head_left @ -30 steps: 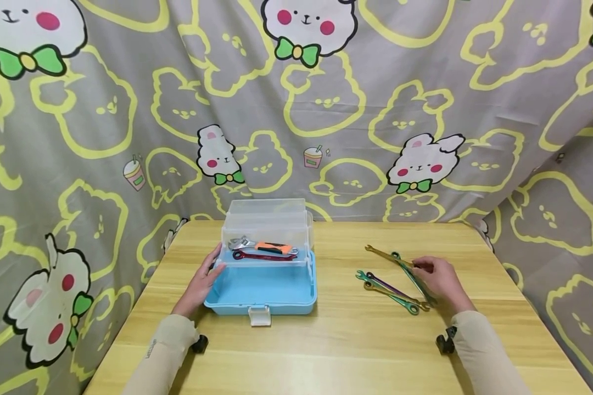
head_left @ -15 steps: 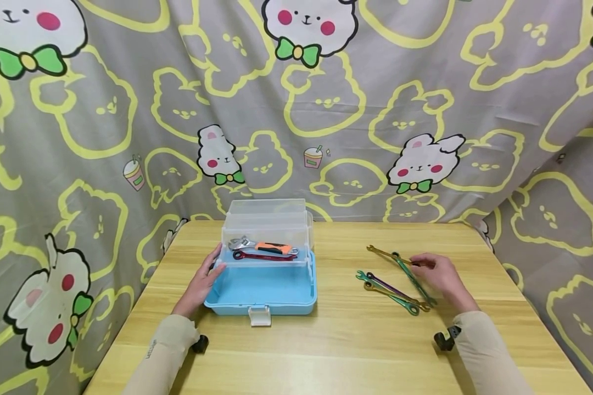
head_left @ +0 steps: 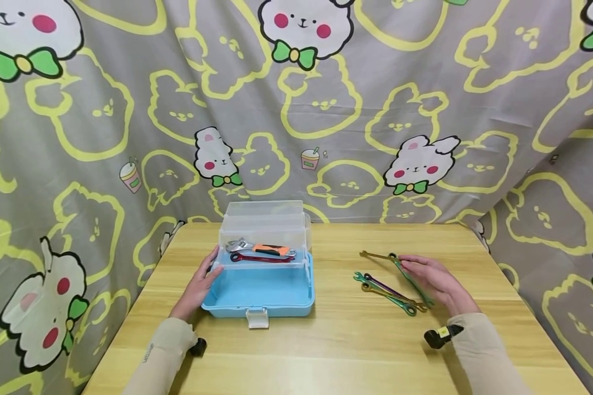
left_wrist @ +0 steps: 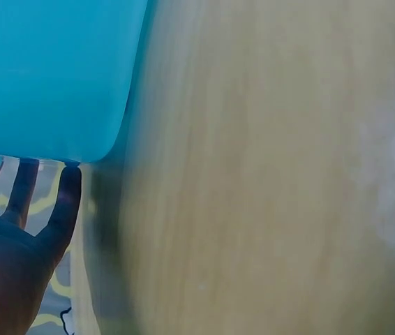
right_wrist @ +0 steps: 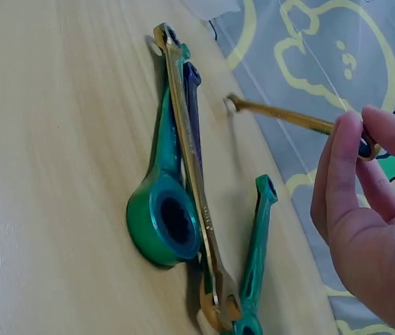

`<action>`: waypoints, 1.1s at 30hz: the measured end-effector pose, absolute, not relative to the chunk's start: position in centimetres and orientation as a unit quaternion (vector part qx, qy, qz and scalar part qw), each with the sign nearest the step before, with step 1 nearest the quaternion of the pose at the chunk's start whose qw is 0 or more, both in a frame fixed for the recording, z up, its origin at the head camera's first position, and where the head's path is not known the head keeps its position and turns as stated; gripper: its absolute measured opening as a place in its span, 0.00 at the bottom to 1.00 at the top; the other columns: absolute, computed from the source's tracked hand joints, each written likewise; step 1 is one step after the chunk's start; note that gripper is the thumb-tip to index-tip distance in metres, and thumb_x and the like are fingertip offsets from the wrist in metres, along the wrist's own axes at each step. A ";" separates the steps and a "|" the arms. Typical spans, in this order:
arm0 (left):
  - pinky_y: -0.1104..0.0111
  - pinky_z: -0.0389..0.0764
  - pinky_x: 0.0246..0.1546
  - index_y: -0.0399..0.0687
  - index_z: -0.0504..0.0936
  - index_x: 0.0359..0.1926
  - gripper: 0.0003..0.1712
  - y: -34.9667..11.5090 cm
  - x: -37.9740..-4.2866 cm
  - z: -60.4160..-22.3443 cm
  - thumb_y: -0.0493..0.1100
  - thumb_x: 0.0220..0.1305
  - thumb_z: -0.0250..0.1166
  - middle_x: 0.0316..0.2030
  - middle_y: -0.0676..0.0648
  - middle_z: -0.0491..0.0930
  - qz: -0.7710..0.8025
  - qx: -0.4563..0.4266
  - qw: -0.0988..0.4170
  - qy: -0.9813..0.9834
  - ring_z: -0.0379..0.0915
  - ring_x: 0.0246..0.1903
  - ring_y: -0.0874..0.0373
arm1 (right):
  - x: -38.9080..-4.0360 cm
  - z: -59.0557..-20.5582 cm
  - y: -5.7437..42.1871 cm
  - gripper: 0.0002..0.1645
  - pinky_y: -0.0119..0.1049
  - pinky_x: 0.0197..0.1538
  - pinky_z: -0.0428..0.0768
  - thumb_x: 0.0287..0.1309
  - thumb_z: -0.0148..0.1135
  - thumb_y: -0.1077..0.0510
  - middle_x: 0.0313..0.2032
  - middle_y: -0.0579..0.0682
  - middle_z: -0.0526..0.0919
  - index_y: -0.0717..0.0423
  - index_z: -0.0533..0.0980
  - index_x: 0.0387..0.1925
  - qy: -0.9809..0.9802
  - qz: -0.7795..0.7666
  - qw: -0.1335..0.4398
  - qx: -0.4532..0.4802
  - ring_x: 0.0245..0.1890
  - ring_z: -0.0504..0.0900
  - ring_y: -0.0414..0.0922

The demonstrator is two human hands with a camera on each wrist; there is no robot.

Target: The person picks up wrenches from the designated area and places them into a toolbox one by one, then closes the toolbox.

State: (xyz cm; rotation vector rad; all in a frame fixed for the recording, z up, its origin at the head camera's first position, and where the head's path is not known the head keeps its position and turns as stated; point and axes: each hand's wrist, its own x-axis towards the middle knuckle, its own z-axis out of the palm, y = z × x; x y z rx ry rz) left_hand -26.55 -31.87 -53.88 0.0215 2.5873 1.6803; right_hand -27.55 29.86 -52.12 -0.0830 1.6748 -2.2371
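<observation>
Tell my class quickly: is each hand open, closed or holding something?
Left hand: open, touching the box.
Right hand: holding a gold wrench by one end.

Small lettering (head_left: 149, 354) on the left sleeve (head_left: 164, 359), too blurred to read.

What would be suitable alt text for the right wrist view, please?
A person's right grip pinches one end of a gold wrench. More wrenches in green, gold and purple lie nearby on a wooden table, with a patterned cloth beyond.
</observation>
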 end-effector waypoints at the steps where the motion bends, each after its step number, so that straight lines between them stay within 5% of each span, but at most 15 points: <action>1: 0.28 0.44 0.74 0.77 0.44 0.83 0.40 -31.9 -26.5 -53.8 0.64 0.79 0.51 0.84 0.46 0.38 0.546 0.008 0.028 0.837 0.34 0.81 0.33 | -27.6 -52.2 29.7 0.17 0.28 0.62 0.80 0.77 0.51 0.67 0.48 0.43 0.87 0.61 0.80 0.59 0.579 -0.795 0.176 -0.032 0.50 0.86 0.34; 12: 0.29 0.44 0.74 0.75 0.44 0.83 0.40 -32.0 -26.3 -53.7 0.63 0.79 0.52 0.84 0.46 0.38 0.548 0.008 0.034 0.836 0.33 0.81 0.33 | -27.1 -52.0 29.1 0.15 0.31 0.60 0.82 0.77 0.52 0.65 0.46 0.47 0.89 0.61 0.79 0.57 0.583 -0.794 0.163 -0.048 0.48 0.88 0.37; 21: 0.29 0.45 0.74 0.74 0.44 0.83 0.40 -31.8 -26.3 -54.0 0.63 0.79 0.51 0.84 0.45 0.39 0.544 0.008 0.027 0.839 0.35 0.81 0.33 | -26.9 -50.6 27.9 0.23 0.29 0.59 0.82 0.77 0.53 0.63 0.49 0.45 0.87 0.70 0.70 0.67 0.613 -0.772 0.148 -0.076 0.51 0.86 0.37; 33: 0.28 0.44 0.73 0.80 0.43 0.82 0.40 -31.8 -26.3 -53.7 0.66 0.78 0.51 0.84 0.48 0.38 0.540 -0.009 0.035 0.841 0.34 0.81 0.34 | -25.9 -48.4 25.4 0.18 0.30 0.57 0.83 0.77 0.50 0.68 0.49 0.47 0.88 0.51 0.81 0.55 0.581 -0.788 0.149 -0.136 0.50 0.88 0.39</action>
